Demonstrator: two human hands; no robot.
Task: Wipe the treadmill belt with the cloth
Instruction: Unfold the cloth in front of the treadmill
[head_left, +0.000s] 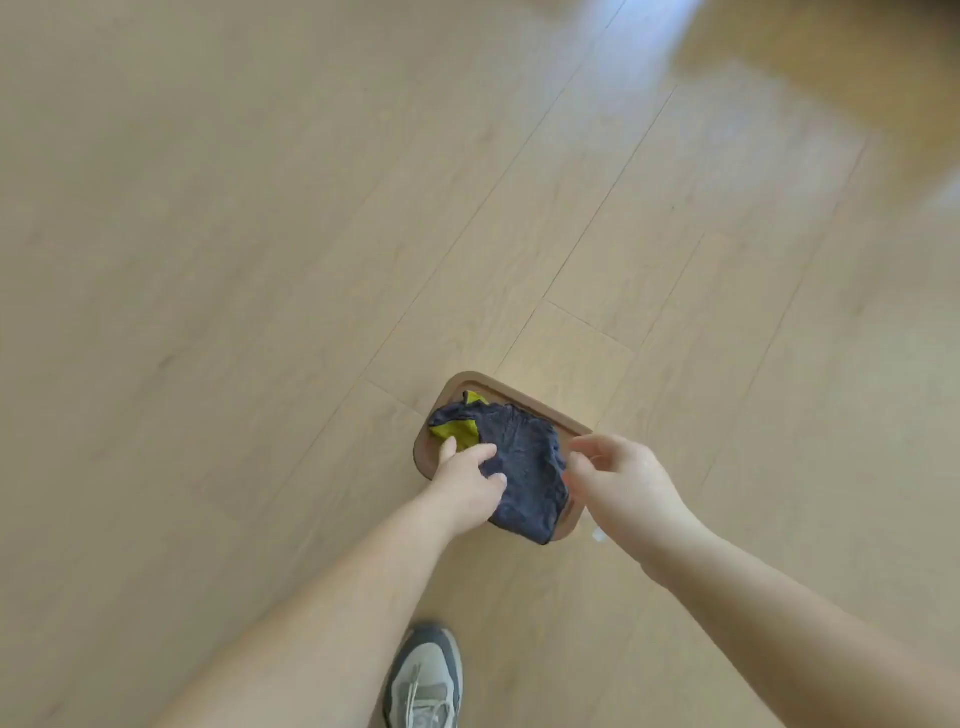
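The left hand is gripping the left side of the cloth on the tray, while the right hand is hovering loosely open just beside its right edge.

The crumpled dark blue cloth, yellow-green underside showing at one corner, lies on a brown tray.
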